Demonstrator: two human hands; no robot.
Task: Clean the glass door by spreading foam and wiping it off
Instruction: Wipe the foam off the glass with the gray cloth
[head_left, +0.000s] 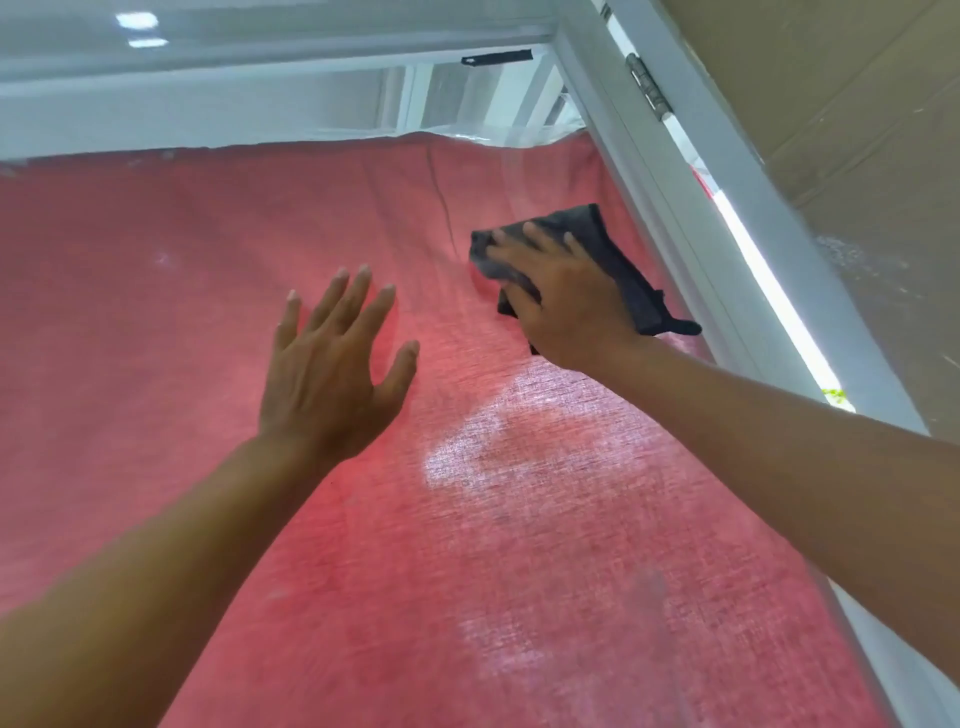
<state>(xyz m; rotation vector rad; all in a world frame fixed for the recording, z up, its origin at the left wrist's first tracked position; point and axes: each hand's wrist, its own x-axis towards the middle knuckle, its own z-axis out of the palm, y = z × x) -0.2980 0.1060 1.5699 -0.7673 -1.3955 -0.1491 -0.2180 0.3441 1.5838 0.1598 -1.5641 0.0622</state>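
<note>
- Glass door (208, 322) fills the view; right hand (566, 306) presses a dark cloth (618, 260) flat near its hinge-side frame (691, 208).
- Left hand (332, 374) lies open, fingers spread, beside the cloth.
- Overlapping strokes toward the whitish haze (498, 431) below should clear residue.

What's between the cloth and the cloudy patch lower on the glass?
Nothing visible. The right hand presses the dark cloth on the glass door near the hinge-side frame; the whitish haze patch lies below it across bare glass. The left hand is off to the side.
</note>
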